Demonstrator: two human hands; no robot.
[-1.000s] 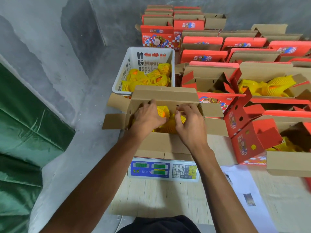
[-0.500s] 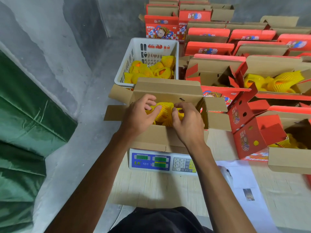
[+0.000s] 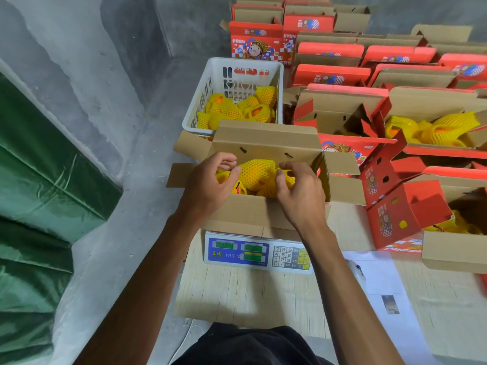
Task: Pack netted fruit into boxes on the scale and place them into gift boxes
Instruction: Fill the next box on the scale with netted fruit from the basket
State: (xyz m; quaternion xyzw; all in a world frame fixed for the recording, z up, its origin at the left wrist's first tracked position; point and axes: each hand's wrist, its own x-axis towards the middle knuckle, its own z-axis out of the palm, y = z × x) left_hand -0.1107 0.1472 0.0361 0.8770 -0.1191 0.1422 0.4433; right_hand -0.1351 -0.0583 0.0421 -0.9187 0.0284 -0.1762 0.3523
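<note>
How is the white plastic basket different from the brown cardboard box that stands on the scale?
The white basket is plastic with slotted walls and no lid; the cardboard box is plain brown with solid walls and open flaps. The box stands on the scale; the basket stands behind it. The left hand and right hand reach into the box; none touches the basket. Both hold yellow netted fruit.

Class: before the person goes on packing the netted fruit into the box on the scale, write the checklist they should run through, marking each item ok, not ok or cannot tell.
1. Cardboard box sits on the scale: ok.
2. Box flaps open: ok.
3. Left hand and right hand on the netted fruit: ok.
4. Scale reading legible: cannot tell.
5. White basket holds more fruit: ok.
6. Target weight reached: cannot tell.
</note>
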